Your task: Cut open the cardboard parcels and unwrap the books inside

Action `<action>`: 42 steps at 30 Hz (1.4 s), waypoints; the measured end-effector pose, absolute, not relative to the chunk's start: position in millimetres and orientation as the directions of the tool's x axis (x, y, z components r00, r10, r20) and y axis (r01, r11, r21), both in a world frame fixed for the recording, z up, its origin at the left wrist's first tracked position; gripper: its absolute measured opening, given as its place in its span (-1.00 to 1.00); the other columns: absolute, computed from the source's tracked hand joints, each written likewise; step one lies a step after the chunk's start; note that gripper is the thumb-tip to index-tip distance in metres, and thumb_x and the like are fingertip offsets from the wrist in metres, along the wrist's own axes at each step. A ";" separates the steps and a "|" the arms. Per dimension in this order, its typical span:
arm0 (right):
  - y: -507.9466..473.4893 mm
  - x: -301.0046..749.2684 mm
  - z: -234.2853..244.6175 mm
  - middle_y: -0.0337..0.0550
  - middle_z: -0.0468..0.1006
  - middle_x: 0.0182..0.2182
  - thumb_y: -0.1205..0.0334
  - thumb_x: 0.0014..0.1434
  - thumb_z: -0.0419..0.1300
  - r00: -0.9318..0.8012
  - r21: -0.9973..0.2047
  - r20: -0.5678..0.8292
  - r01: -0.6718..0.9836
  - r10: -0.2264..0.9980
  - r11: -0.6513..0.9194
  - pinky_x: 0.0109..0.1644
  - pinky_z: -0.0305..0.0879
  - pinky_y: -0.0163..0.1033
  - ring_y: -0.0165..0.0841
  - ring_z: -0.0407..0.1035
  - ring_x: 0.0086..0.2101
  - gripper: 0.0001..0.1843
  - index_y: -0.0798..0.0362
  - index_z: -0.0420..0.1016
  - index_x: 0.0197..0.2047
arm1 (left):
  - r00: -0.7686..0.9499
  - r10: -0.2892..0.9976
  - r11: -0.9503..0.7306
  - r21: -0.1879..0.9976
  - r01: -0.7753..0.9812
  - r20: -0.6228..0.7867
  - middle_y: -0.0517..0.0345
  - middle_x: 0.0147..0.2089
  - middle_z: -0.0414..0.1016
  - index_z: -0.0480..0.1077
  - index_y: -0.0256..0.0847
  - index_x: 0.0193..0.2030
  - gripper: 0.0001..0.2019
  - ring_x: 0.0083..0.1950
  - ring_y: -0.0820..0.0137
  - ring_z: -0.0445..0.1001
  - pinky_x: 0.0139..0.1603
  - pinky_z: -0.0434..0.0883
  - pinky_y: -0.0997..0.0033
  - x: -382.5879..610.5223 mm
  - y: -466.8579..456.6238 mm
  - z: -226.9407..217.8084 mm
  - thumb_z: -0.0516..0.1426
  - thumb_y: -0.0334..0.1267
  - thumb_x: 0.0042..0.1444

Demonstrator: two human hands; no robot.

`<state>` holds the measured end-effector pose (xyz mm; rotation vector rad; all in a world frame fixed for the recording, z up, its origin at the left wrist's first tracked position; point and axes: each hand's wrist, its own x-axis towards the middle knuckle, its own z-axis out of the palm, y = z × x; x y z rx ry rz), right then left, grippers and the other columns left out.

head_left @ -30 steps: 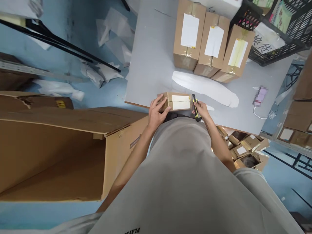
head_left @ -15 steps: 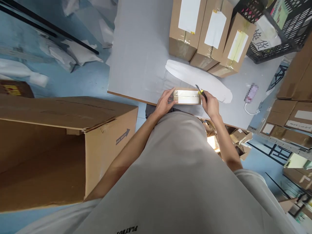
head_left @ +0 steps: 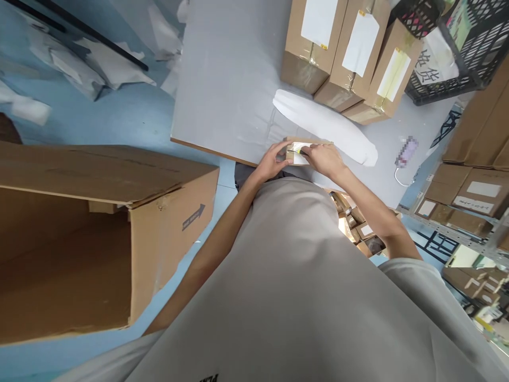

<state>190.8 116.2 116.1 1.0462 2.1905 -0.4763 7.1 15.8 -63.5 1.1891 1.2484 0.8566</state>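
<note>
Small cardboard box (head_left: 298,159), head view: it lies just above the centre of the frame, by the near edge of the grey table (head_left: 222,95), white label upward. The left hand (head_left: 274,161), fingers curved and slightly spread, rests against the box's left end. The right hand (head_left: 325,159), closed around a yellow-and-black cutter (head_left: 303,152), covers much of the box's right part; blade depth cannot be told. Beyond lies a long white bundle (head_left: 324,127); at upper right, three taped cartons (head_left: 350,74) stand near a black crate (head_left: 469,79).
</note>
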 end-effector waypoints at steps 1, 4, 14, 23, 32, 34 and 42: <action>116.5 190.1 116.2 0.26 0.75 0.12 0.06 0.68 0.00 -0.460 -0.035 -0.696 0.789 0.551 0.614 0.11 0.35 -0.03 0.05 0.65 0.07 -0.53 0.09 0.61 0.33 | 0.165 0.958 0.218 0.969 0.119 -0.236 -0.26 0.57 0.36 0.38 -0.04 0.59 -0.21 0.29 0.03 0.61 0.16 0.71 0.07 7.2 15.6 -63.7 0.33 0.21 0.33; 117.1 188.6 117.1 0.27 0.75 0.13 0.10 0.67 0.01 -0.461 -0.038 -0.699 0.787 0.546 0.616 0.14 0.36 -0.02 0.05 0.64 0.09 -0.54 0.10 0.62 0.34 | 0.158 0.959 0.220 0.969 0.113 -0.236 -0.26 0.58 0.36 0.38 -0.03 0.59 -0.23 0.29 0.02 0.62 0.13 0.72 0.07 7.7 15.2 -64.9 0.34 0.18 0.33; 119.8 179.6 120.2 0.34 0.76 0.09 0.35 0.60 0.01 -0.502 -0.022 -0.695 0.730 0.514 0.683 0.17 0.41 -0.01 0.07 0.65 0.14 -0.56 0.18 0.65 0.31 | 0.166 0.953 0.241 0.966 0.089 -0.253 -0.25 0.59 0.38 0.40 -0.07 0.58 -0.16 0.32 -0.01 0.60 0.21 0.70 0.03 5.8 16.7 -66.4 0.36 0.28 0.28; 120.2 230.3 143.8 0.42 0.72 0.14 0.59 0.50 -0.07 -0.316 0.129 -0.765 0.780 0.562 0.613 0.13 0.39 -0.05 0.06 0.64 0.19 -0.47 0.30 0.64 0.28 | 0.140 0.947 0.281 0.957 0.071 -0.289 -0.25 0.61 0.38 0.43 -0.08 0.58 -0.07 0.40 -0.08 0.57 0.26 0.67 0.03 3.6 16.4 -61.1 0.39 0.37 0.20; 107.9 292.3 144.9 0.28 0.73 0.09 0.41 0.60 -0.09 -0.289 0.148 -0.711 0.830 0.641 0.538 0.00 0.33 -0.07 0.02 0.67 0.06 -0.49 0.10 0.62 0.32 | 0.121 0.955 0.270 0.963 0.028 -0.271 -0.28 0.63 0.38 0.44 -0.18 0.55 -0.02 0.57 -0.15 0.45 0.52 0.52 -0.12 -1.8 16.1 -56.6 0.37 0.44 0.17; 102.7 294.7 145.6 0.27 0.73 0.07 0.34 0.63 -0.10 -0.296 0.138 -0.693 0.841 0.658 0.523 -0.04 0.31 -0.08 0.02 0.67 0.03 -0.50 0.09 0.62 0.32 | 0.122 0.950 0.289 0.957 0.012 -0.289 -0.29 0.64 0.35 0.44 -0.19 0.56 0.00 0.55 -0.15 0.48 0.52 0.52 -0.11 -4.7 15.5 -57.4 0.38 0.44 0.16; 92.7 336.9 112.1 -0.04 0.80 -0.17 -0.05 0.53 0.21 -0.257 -0.283 -0.491 0.951 0.832 0.127 -0.15 0.31 -0.19 -0.12 0.65 -0.16 -0.65 0.01 0.72 -0.04 | 0.078 0.937 0.346 0.937 -0.047 -0.342 -0.24 0.65 0.36 0.45 -0.16 0.54 0.01 0.53 -0.16 0.51 0.59 0.44 -0.19 -28.2 10.1 -67.7 0.45 0.41 0.08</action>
